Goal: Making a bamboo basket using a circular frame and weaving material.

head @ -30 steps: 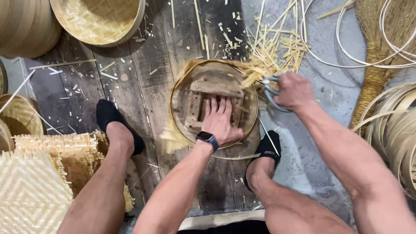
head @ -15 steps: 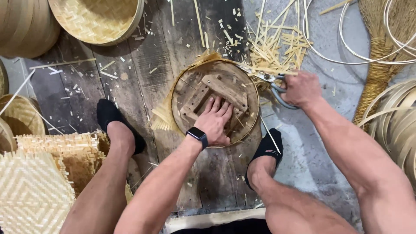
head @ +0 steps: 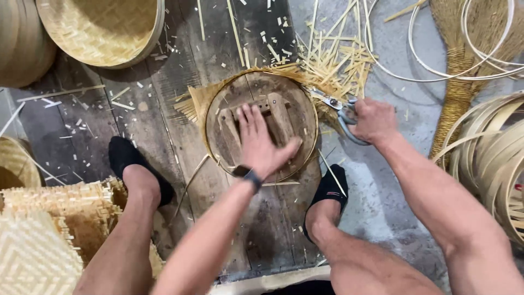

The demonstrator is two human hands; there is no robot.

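Round woven bamboo tray lies on the dark plank floor under a round wooden form, left hand spread flat pinning it (presumably steadying) while right hand grips grey-handled shears at its frayed edge.

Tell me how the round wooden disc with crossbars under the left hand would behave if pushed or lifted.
The round wooden disc with crossbars looks stiff: thick planks with bars nailed across. It probably feels heavy for its size. Lying flat under the left hand, it should slide rather than roll, though the woven bamboo mat sticking out from beneath might drag with it.
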